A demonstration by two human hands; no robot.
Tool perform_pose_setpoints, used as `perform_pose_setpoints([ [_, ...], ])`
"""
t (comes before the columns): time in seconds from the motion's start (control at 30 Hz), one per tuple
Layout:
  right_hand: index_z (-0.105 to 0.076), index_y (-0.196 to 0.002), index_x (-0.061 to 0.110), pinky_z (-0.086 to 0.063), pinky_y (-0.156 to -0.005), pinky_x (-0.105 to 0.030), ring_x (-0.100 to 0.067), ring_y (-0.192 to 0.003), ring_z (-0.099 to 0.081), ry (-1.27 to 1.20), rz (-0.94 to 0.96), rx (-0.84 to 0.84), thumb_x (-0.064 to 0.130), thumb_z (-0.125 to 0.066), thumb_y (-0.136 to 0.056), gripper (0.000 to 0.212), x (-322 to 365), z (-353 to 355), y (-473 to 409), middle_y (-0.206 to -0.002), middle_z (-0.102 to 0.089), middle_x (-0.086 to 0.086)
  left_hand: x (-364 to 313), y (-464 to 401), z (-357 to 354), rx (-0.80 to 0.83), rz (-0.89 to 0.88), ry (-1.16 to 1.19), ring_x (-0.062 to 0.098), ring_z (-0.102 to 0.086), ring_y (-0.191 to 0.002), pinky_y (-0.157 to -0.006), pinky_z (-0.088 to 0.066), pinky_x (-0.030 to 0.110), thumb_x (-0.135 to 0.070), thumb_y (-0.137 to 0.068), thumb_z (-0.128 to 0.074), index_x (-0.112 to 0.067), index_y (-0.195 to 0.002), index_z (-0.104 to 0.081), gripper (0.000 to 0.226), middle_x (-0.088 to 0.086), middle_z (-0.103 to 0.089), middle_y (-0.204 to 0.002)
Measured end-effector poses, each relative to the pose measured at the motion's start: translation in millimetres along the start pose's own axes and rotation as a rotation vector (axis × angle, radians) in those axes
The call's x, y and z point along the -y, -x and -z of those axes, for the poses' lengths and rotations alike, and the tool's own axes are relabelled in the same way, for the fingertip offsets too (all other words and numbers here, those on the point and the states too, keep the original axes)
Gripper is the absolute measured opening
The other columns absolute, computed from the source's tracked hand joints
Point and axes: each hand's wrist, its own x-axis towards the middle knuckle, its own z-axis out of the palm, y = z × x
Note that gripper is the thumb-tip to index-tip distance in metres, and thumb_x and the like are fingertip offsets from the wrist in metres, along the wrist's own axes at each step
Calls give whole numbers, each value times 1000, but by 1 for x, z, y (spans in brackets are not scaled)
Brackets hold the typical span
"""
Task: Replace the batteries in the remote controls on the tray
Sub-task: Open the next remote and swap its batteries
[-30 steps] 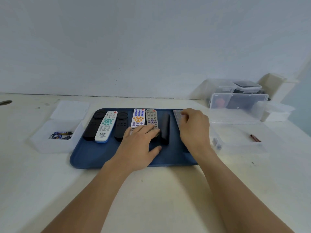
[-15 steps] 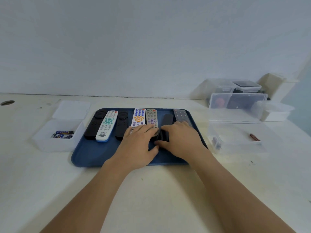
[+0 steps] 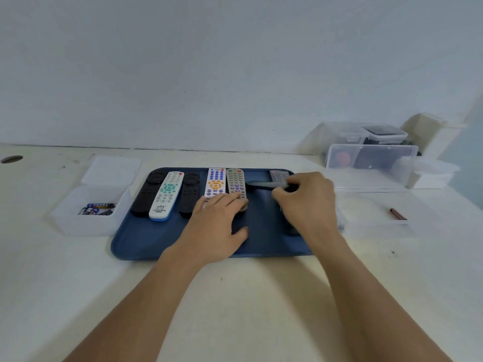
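Observation:
A blue tray holds several remotes in a row: a black one, a white one with teal buttons, another black one, a white one with orange and blue buttons, a grey one and a dark grey one at the far right. My right hand grips a slim black remote, lifted and turned sideways above the tray. My left hand rests flat on the tray, its fingertips on the near ends of the grey and white remotes.
An open clear box with several batteries sits left of the tray, its lid behind it. At right, a clear tray holds one red battery. Stacked clear containers stand at the back right.
My right hand moved from the far-right remote to the slim black remote, took hold of it and lifted it, turning it crosswise. My left hand stayed in place.

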Motion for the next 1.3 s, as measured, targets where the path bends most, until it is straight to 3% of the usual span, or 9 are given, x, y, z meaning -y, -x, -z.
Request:
perform_pose_setpoints([
  [0.13,-79,-100,17,-55,-79,-18,-7,-75,-69,-430,-78,-80,17,-75,-78,23,-14,28,-11,-80,-77,3,0,0,-3,-104,-22,74,14,-44,-137,-118,-26,39,-40,-101,-45,-23,-139,-55,43,-8,-52,-147],
  [0.2,-76,-108,15,-57,-88,-28,-14,-84,-72,-795,-85,123,8,-78,-80,29,-19,36,-16,-90,-78,-4,-7,-4,6,-321,35,300,20,-60,-111,-98,-43,32,-35,-104,-35,-11,-117,-66,42,4,-68,-118],
  [0.27,-75,-109,12,-56,-92,-32,-25,-94,-72,-997,-76,384,-3,-72,-83,30,-23,37,-17,-100,-77,-13,-15,-6,25,-513,316,834,23,-64,-93,-76,-51,25,-43,-106,-33,-7,-99,-66,49,11,-70,-99],
  [0.33,-73,-111,8,-56,-90,-32,-25,-99,-70,-1028,-56,564,-10,-64,-85,33,-25,36,-15,-109,-74,-16,-17,-8,45,-376,518,1509,26,-69,-97,-67,-58,27,-58,-103,-30,-8,-106,-68,62,10,-74,-106],
  [0.4,-72,-112,5,-57,-81,-27,-22,-97,-67,-1034,-50,651,-13,-59,-87,33,-26,32,-14,-111,-72,-16,-16,-4,58,-61,522,1790,28,-72,-98,-61,-60,34,-64,-97,-33,-6,-120,-67,71,13,-74,-116],
  [0.53,-67,-118,4,-54,-77,-24,-20,-93,-65,-1058,-33,626,-10,-56,-92,31,-20,16,-9,-106,-69,-17,-28,6,55,286,397,1559,27,-74,-84,-55,-57,29,-27,-88,-66,-8,-127,-62,44,11,-74,-114],
  [0.63,-64,-123,4,-53,-75,-24,-15,-83,-67,-1020,-56,557,-4,-60,-93,31,-11,1,0,-94,-69,-13,-39,7,38,287,343,1449,27,-72,-79,-57,-57,31,-11,-102,-53,-11,-131,-57,29,12,-75,-104],
  [1.0,-70,-99,19,-51,-62,-19,-1,-67,-65,-780,-9,435,13,-78,-85,17,-6,-3,5,-77,-74,11,-41,5,30,202,336,1146,19,-49,-48,-45,-42,28,-28,-108,-44,-4,-113,-50,25,4,-61,-69],
  [1.3,-69,-93,7,-55,-75,-27,-16,-80,-68,-671,30,454,12,-80,-82,17,-11,2,-1,-89,-74,-9,-46,6,27,245,371,1147,16,-49,-50,-44,-44,28,-33,-105,-49,-7,-114,-51,27,5,-60,-69],
])
